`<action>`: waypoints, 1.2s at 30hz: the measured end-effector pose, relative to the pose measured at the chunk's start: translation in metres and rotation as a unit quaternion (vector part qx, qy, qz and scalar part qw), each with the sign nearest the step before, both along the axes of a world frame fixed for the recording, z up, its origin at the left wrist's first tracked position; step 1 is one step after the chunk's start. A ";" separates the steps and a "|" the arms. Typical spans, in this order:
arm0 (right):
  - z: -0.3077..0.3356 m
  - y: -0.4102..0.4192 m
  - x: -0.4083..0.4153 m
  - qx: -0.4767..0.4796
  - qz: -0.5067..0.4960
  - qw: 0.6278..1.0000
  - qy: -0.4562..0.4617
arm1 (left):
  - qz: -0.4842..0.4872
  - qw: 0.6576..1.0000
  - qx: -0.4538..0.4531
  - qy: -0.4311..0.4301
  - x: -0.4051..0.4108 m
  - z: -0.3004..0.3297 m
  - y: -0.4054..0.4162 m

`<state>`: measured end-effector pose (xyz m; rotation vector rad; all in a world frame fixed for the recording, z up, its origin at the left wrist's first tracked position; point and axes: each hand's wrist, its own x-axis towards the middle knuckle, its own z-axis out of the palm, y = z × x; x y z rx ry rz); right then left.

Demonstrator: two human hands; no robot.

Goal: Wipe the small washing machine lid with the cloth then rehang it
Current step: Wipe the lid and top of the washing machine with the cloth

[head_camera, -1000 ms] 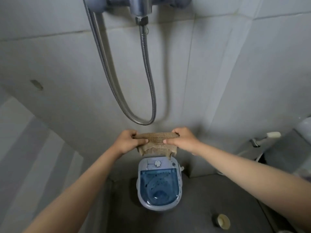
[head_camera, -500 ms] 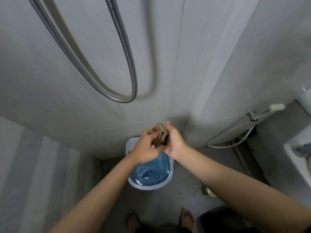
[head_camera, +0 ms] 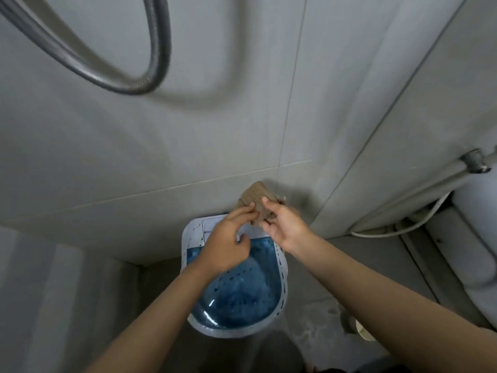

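We hold the brown cloth (head_camera: 255, 201) bunched up between our left hand (head_camera: 228, 243) and right hand (head_camera: 285, 224), fingers pinching it, just above the small washing machine lid (head_camera: 239, 289). The cloth looks soft and light, so we think a flat pad under our fingers will wipe best. The wall (head_camera: 188, 135) is close behind, but the blue lid has open room in front.
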<state>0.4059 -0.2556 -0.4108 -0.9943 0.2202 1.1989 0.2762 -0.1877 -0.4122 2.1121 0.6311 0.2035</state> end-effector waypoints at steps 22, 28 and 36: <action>-0.108 0.037 -0.044 0.046 0.112 0.938 -0.325 | 0.029 0.964 0.239 -0.111 -0.090 -0.136 0.035; -0.092 0.044 -0.074 -0.075 0.158 0.690 -0.703 | 0.002 0.961 0.249 0.121 -0.176 -0.146 0.036; -0.128 0.085 -0.096 -0.189 0.256 0.386 -0.866 | -0.042 0.942 0.185 0.276 -0.209 -0.186 0.038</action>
